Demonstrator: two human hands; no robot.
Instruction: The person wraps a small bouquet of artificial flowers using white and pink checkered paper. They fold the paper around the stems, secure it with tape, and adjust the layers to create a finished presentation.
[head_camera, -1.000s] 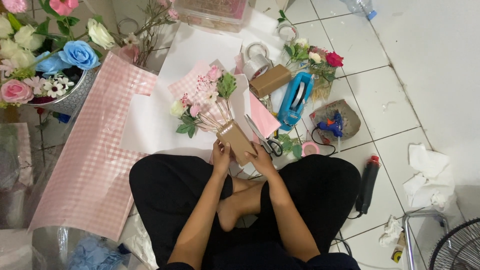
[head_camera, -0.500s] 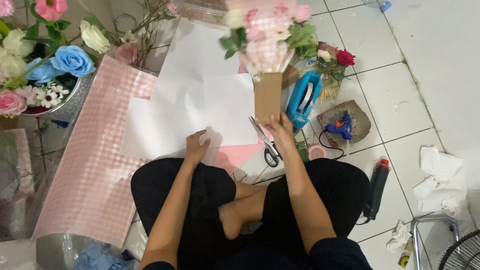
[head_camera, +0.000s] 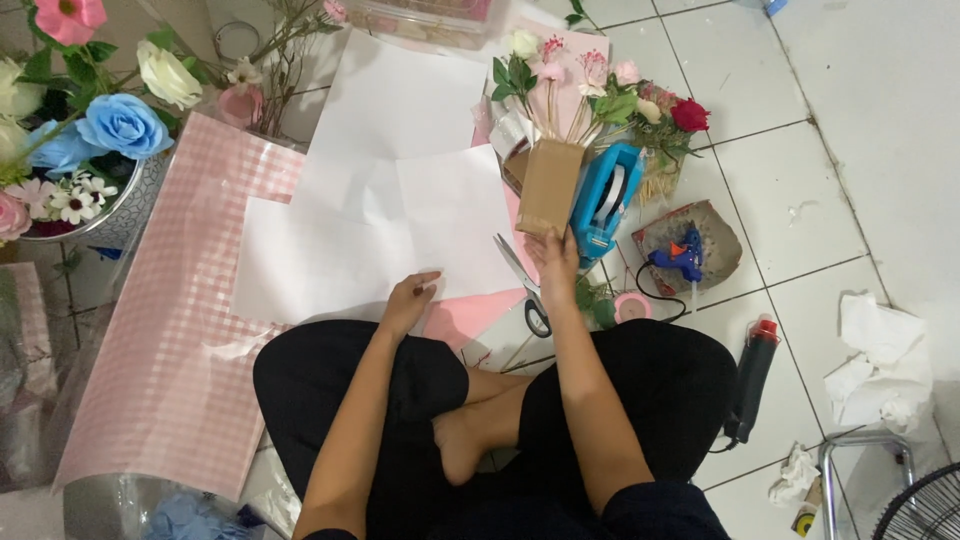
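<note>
Holding the small bouquet of pale artificial flowers wrapped in a brown kraft-paper sleeve (head_camera: 551, 185) by the near end of the sleeve, the right hand (head_camera: 556, 262) is closed around its base, keeping it out over the floor just left of the blue tape dispenser (head_camera: 606, 200). The left hand (head_camera: 408, 300) lies flat, fingers loosely together, on the near edge of the white paper sheets (head_camera: 400, 190) spread over the pink gingham wrapping sheet (head_camera: 175, 320). As I judge it, the bouquet is best kept by a firm grip low on the sleeve so the stems stay bunched, while the flat hand pins the paper against sliding. The metal scissors with dark handles (head_camera: 525, 290) lie just left of the right wrist, blades pointing away; they are worth steering around.

Hard to make out: the right fingertips are hidden behind the sleeve. The clear box at the far edge is cut off. The steel bowl of blue, white and pink flowers (head_camera: 95, 150) runs out of frame on the left.
</note>
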